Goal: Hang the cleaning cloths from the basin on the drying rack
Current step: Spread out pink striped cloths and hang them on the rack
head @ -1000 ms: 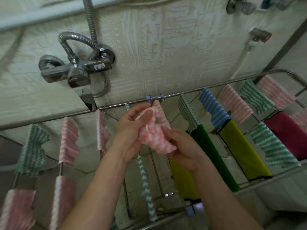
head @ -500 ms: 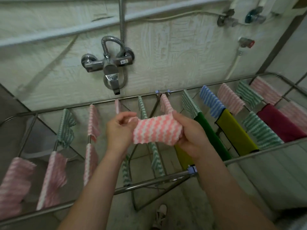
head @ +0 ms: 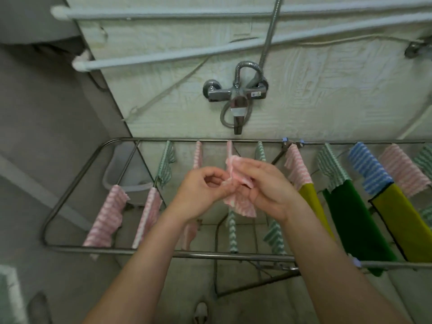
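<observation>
Half a second ago the pink cloth (head: 238, 202) was stretched flat; now both hands' fingers, left hand (head: 201, 192) and right hand (head: 268, 188), pinch it bunched above the drying rack (head: 70, 202), likely readying it for hanging.

Cream textured wall (head: 304, 101), chrome tap (head: 237, 97) (w/ hose), tiled floor (head: 245, 235)

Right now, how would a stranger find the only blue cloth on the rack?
Start at the chrome wall tap, then drop to the steel drying rack below. On its right wing hangs the blue-and-white striped cloth, between green-striped and pink-striped neighbours.
</observation>
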The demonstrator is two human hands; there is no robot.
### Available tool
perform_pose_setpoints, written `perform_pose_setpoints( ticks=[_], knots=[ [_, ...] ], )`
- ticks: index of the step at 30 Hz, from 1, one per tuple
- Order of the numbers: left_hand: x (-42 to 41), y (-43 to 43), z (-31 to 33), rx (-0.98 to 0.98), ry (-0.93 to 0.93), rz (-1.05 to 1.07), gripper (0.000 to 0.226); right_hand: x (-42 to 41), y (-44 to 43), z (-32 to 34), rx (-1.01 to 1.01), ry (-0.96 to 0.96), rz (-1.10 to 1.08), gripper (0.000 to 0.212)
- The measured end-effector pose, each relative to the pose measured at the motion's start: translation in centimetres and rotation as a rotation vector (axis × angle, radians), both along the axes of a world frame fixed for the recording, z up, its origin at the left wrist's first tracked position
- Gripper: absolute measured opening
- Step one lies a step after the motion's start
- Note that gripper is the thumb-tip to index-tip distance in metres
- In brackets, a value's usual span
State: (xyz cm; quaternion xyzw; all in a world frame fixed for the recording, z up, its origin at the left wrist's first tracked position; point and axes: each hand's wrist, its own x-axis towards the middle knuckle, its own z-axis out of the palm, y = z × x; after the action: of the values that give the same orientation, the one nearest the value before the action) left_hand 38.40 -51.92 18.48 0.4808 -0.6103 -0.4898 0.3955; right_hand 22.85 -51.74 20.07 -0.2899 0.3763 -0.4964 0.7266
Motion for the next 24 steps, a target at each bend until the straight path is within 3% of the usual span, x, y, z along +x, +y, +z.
perform_pose_setpoints(
  ticks=[2, 5, 7, 8, 10, 12, 14, 19, 21, 24],
  knots=[
    [2.2, -0.5, 0.4, 0.032, 0.046, 0.024, 0.012, 1.1, -1.3, -0.2, -0.047, 0.055, 0.101, 0.028],
    [6.4, -2.1, 0.7, 0.13, 0.249, 0.117, 0.01, 3.6, -4.0, -0.4, -0.092, 0.207, 0.215, 0.031],
    [8.6, -3.2, 1.2, 0.183, 0.367, 0.191, 0.01, 4.7, -5.7, -0.4, -0.182, 0.449, 0.263, 0.039],
    [9.7, -4.0, 1.4, 0.188, 0.382, 0.242, 0.013, 5.3, -6.7, -0.3, -0.263, 0.63, 0.266, 0.032],
    [12.1, -5.8, 1.7, 0.159, 0.296, 0.344, 0.022, 7.1, -9.6, -0.1, -0.456, 1.022, 0.25, 0.006],
    [13.9, -7.4, 1.7, 0.073, 0.085, 0.395, 0.023, 8.7, -11.8, 0.6, -0.616, 1.325, 0.204, 0.021],
    [15.6, -8.9, 1.5, -0.03, -0.059, 0.425, 0.022, 10.5, -14.0, 1.0, -0.701, 1.482, 0.181, 0.024],
    [19.5, -11.9, 0.1, -0.22, -0.125, 0.551, 0.017, 15.1, -19.6, 0.6, -0.767, 1.614, 0.161, 0.027],
    [20.4, -12.9, -0.7, -0.214, -0.122, 0.623, 0.029, 16.7, -21.8, 0.5, -0.759, 1.595, 0.209, 0.028],
    [21.4, -13.9, -2.4, -0.151, -0.09, 0.684, 0.024, 18.3, -24.6, -0.2, -0.738, 1.565, 0.277, 0.024]
  ],
)
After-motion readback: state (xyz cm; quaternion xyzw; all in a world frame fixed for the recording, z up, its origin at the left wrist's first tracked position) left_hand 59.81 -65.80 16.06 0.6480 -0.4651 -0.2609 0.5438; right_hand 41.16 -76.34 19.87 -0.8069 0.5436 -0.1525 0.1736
